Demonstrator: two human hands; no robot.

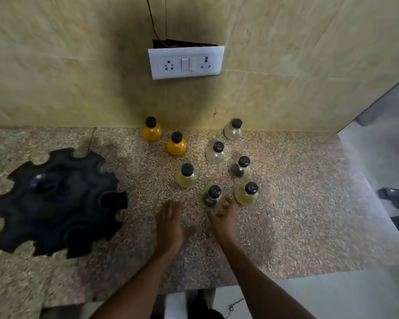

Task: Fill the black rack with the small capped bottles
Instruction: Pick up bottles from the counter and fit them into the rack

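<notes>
The black rack (55, 203) sits empty on the left of the speckled surface (297, 215). Eight capped bottles stand to its right. The left hand (169, 226) lies flat, fingers released; the right hand (224, 217) curls around the nearest bottle (213, 195)

A speckled brown granite countertop (286, 203) is backed by a beige marbled wall (55, 65), where a white switch-and-socket plate (186, 62) is mounted; pale floor (366, 295) is seen at right

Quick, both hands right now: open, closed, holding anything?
Left hand: open, flat, holding nothing.
Right hand: fingers curled around the nearest small bottle; firm grip cannot be told.
</notes>
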